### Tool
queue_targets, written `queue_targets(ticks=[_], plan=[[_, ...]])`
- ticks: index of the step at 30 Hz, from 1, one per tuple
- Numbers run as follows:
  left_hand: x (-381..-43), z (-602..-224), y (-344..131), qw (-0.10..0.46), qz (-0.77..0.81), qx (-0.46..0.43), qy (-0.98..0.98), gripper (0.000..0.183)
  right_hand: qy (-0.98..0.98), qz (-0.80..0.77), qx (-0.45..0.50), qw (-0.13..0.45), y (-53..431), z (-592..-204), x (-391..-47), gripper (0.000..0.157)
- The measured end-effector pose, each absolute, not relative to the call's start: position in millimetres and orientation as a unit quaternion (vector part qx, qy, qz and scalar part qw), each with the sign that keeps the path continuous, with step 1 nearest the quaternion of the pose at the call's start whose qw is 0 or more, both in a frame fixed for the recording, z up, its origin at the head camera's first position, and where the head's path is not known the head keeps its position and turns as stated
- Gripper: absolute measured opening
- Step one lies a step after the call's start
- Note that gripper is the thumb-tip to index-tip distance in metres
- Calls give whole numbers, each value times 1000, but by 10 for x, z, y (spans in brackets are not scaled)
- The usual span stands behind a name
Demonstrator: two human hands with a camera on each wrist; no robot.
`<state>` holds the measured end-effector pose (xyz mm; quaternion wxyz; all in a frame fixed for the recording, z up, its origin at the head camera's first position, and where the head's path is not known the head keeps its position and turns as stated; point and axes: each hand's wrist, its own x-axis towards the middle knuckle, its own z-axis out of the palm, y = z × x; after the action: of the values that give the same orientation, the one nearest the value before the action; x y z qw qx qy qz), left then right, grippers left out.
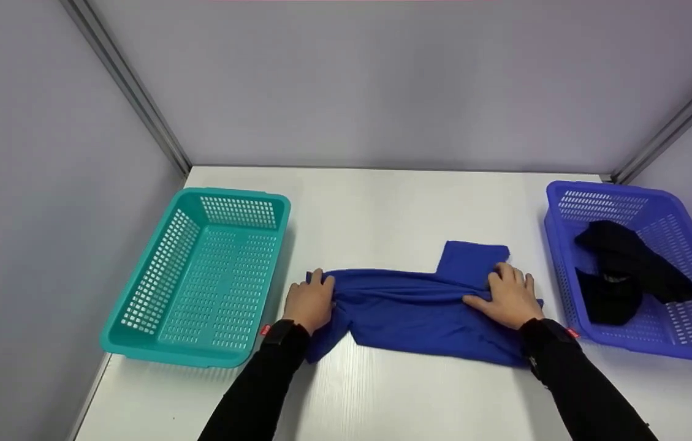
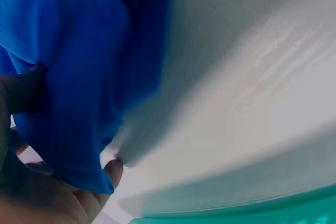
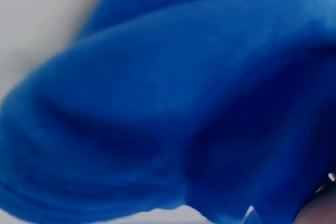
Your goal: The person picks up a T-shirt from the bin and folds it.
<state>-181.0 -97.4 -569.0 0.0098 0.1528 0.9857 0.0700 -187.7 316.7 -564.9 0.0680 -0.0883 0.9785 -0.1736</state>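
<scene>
A blue T-shirt [image 1: 419, 312] lies partly folded on the white table, with creases running between the hands. One short sleeve [image 1: 471, 260] sticks out at its far right, and another part hangs toward the near left. At the left end, my left hand [image 1: 310, 301] pinches the fabric; the left wrist view shows the thumb on the cloth [image 2: 79, 77] and fingers around its edge. My right hand [image 1: 511, 298] grips the shirt near its right end, thumb pointing inward. In the right wrist view blue fabric [image 3: 157, 103] fills most of the picture and hides nearly all of that hand.
To the left stands a teal plastic basket [image 1: 195, 354] with perforated walls. A purple-blue basket [image 1: 615, 191] on the right holds black cloth items [image 1: 634, 260]. Grey panels [image 1: 382, 86] enclose the table [image 1: 370, 208] at the back and sides.
</scene>
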Motion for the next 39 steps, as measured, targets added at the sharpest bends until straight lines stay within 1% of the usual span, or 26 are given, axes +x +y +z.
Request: queue_targets(ticks=[3,4,6,9,10,11,13,14,15,17,18,20,22,24,27,31,33,36,39], plan=[[-1787,-5675,-983,10,66,155,986,33,971,-214,-60,90,3166,-5644,-1924,69],[-1780,-5669,-988,10,70,155,985,33,971,-217,-51,87,3162,-5640,-1944,70],[-1767,-5652,-995,23,83,149,985,36,973,-218,-39,65,3161,-5634,-1971,59],[-1756,-5618,-991,38,109,135,984,35,977,-211,-22,18,3180,-5634,-1995,32],[-1756,-5604,-986,34,115,132,984,34,978,-206,-16,11,3189,-5631,-1996,27],[-1756,-5590,-980,30,117,133,984,31,979,-203,-10,12,3198,-5627,-1996,27],[-1760,-5567,-967,15,113,139,984,22,980,-195,4,28,3218,-5621,-2001,40],[-1764,-5559,-962,8,109,143,984,18,981,-188,9,45,3227,-5616,-2005,47],[-1768,-5551,-959,1,101,146,984,18,982,-179,13,65,3232,-5606,-2009,52],[-1777,-5544,-956,-7,86,149,985,24,982,-161,19,101,3239,-5587,-2022,54],[-1780,-5544,-957,-9,80,147,986,23,981,-154,20,113,3241,-5578,-2030,52],[-1785,-5543,-959,-13,69,139,988,15,984,-139,14,114,3242,-5561,-2043,45],[-1785,-5537,-962,-16,59,132,989,7,988,-123,1,97,3240,-5554,-2048,32],[-1782,-5519,-959,-16,53,128,990,4,990,-118,-13,72,3239,-5561,-2047,23],[-1782,-5475,-942,-13,50,129,990,5,992,-117,-31,42,3248,-5570,-2020,16],[-1812,-5393,-932,-17,46,144,988,4,989,-138,-51,-1,3277,-5556,-2008,11],[-1839,-5349,-941,-23,39,158,986,7,987,-149,-62,-26,3283,-5521,-2025,8],[-1896,-5285,-965,-34,33,182,982,8,985,-148,-73,-45,3272,-5430,-2071,12],[-1964,-5215,-993,-32,40,203,978,8,987,-134,-72,-50,3250,-5314,-2135,14]])
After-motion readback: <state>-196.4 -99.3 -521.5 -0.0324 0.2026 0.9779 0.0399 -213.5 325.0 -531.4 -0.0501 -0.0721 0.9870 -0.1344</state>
